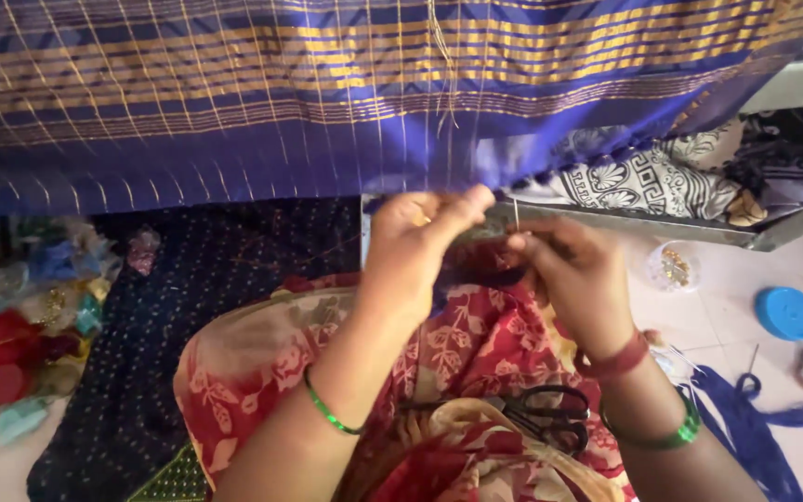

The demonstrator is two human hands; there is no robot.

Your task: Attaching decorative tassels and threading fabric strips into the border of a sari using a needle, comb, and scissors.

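both hands are pinching at the blue cloth [234, 139] edge: left hand [415, 246] fingers pressed on it, right hand [573, 274] holding a needle [517, 214].

Soft even daylight, bright floor at right (slightly washed out); left edge blurred, faint shadows

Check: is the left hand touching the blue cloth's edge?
Touching. The head view shows the left hand with its thumb and fingertips pinching the lower edge of the blue cloth.

Glossy blue cloth [234, 139] with shiny gold threads; matt black-handled metal scissors [543, 416]; smooth plastic lid [786, 313].
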